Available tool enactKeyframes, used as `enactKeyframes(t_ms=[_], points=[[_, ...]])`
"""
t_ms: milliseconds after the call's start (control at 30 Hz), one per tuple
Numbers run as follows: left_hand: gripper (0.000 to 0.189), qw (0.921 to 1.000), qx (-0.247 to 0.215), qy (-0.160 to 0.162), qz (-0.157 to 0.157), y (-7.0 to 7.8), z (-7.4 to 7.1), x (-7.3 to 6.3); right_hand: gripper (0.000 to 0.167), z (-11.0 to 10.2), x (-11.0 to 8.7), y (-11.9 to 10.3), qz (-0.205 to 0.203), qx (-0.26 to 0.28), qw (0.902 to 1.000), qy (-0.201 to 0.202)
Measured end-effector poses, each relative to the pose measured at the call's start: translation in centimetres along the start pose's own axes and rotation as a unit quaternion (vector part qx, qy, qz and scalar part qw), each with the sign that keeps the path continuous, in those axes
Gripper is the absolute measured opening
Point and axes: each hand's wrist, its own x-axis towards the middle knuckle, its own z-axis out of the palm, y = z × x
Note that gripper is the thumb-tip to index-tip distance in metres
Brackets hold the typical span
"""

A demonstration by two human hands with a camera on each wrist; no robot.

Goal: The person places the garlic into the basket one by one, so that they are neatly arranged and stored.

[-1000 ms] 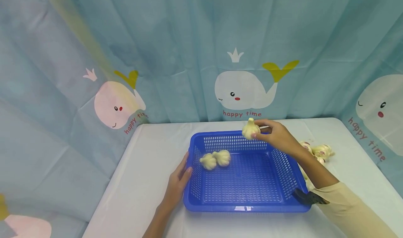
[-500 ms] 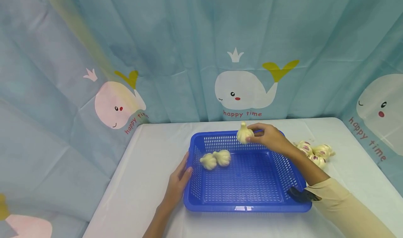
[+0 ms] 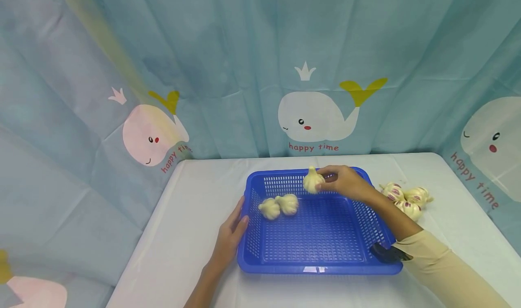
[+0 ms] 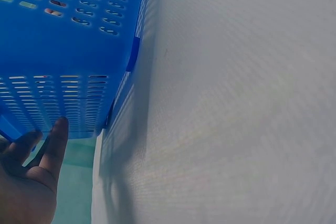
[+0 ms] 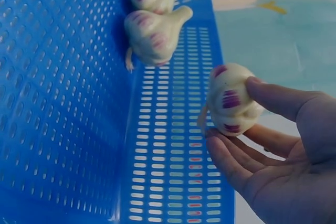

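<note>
head view: blue-green curtain (image 3: 220, 41) across the back, 10 to 2 o'clock, vertical folds, faint creases. panel (image 3: 53, 131) at 9 o'clock, angled, greyer. yellowish band (image 3: 99, 41) slants down at 10 o'clock. printed whales, pale bodies: one (image 3: 309, 113) at 2 o'clock, one (image 3: 138, 127) at 9, one (image 3: 498, 122) at 3, cut by the frame, part of a pink one (image 3: 36, 292) at 8. tails yellow on the first two; white crown (image 3: 305, 71) above the whale at 2. red lettering "happy time" (image 3: 313, 147) under it, repeated at 9 and 3. table (image 3: 195, 195), white cloth, rounded far corners, fills the lower middle to 6 o'clock. left wrist view: soft shadow (image 4: 126, 182) on the cloth at 7 o'clock; light even in head view.
</note>
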Motion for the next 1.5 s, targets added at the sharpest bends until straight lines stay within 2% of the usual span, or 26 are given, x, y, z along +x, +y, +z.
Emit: enactKeyframes(t_ms=[667,900,1267,1500], points=[[0.058,1.0,0.005,0.002,0.007,-0.3,0.1,0.0,0.054,1.6,1.0,1.4,-0.016,-0.049,0.998,-0.037],[0.058,1.0,0.004,0.003,0.006,-0.1,0.1,0.0,0.051,2.1,1.1,1.3,-0.032,-0.057,0.9968,-0.046],[0.058,1.0,0.002,0.002,0.0,-0.2,0.0,0.1,0.047,2.7,1.4,1.4,-0.028,-0.069,0.9948,-0.068],[0.058,1.0,0.004,0.001,0.001,-0.2,0.1,0.1,0.046,3.0,1.4,1.2,-0.048,-0.089,0.9916,-0.081]])
